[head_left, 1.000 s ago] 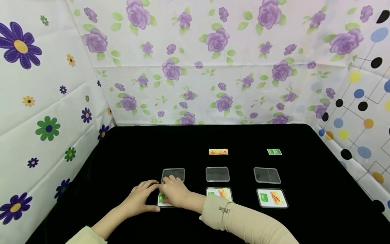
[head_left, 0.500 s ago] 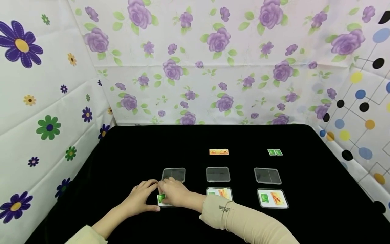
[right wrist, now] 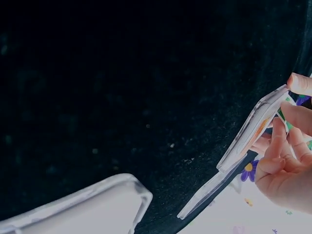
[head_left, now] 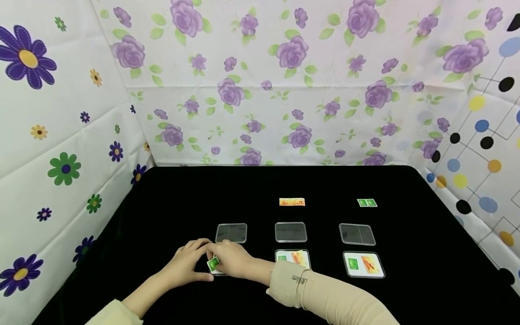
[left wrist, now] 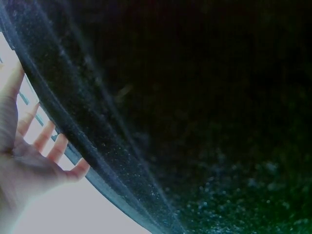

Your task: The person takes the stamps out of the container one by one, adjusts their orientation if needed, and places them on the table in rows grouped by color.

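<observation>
My right hand (head_left: 231, 258) pinches a small green stamp (head_left: 212, 264) between thumb and fingers, tilted over the left corner of a clear plastic case (head_left: 220, 273) with a white insert. The hand covers most of that case in the head view. In the right wrist view the case (right wrist: 251, 129) shows an orange print on the insert. My left hand (head_left: 183, 266) holds the case at its left end, thumb at the near corner; its fingertips are partly hidden behind the right hand. The left wrist view shows that hand (left wrist: 36, 163) with fingers spread.
Two more cases, middle (head_left: 286, 253) and right (head_left: 355, 271), bear green and orange stamps. Behind stand three clear lids (head_left: 231, 233). Farther back lie an orange stamp strip (head_left: 291, 202) and a green stamp pair (head_left: 367, 203). My right sleeve (head_left: 333, 295) overlaps the middle case.
The green stamp has turned and shifted slightly left over the case corner. My right fingers have drawn back from the lid behind. The left hand has stayed almost still.
</observation>
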The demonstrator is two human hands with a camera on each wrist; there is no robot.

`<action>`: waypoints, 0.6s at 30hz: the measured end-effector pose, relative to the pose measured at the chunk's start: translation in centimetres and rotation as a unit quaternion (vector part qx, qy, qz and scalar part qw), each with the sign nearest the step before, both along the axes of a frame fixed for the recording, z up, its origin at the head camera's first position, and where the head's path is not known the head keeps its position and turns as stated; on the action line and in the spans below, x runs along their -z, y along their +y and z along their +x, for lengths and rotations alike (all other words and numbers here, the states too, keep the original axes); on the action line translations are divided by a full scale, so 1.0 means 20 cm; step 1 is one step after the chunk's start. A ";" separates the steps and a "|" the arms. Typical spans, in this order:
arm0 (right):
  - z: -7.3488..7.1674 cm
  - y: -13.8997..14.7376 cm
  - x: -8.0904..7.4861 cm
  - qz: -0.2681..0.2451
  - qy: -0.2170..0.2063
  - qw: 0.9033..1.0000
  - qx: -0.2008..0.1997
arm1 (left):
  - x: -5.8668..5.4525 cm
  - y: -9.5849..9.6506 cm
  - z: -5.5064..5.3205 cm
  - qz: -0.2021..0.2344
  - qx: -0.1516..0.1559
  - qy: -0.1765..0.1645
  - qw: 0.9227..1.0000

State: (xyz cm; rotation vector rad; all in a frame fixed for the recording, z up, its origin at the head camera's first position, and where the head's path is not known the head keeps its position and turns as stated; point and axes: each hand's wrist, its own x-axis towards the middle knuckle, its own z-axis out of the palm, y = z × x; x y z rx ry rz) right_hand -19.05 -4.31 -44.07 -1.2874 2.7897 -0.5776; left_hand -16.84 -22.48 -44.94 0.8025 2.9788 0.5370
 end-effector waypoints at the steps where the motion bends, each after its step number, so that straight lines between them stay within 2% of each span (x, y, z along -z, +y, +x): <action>1: 0.00 0.00 0.00 -0.004 -0.002 1.000 0.000 | 0.00 0.00 0.00 0.000 0.001 0.001 1.000; 7: 0.00 0.01 0.01 -0.022 -0.021 0.999 0.009 | 0.00 0.00 0.00 -0.005 -0.002 0.001 1.000; 13: 0.00 0.02 -0.01 -0.046 -0.068 0.996 0.021 | 0.00 0.01 0.00 -0.009 -0.002 0.004 1.000; 18: 0.01 0.03 -0.02 -0.049 -0.070 0.996 0.021 | 0.01 0.01 0.00 -0.006 0.001 0.007 1.000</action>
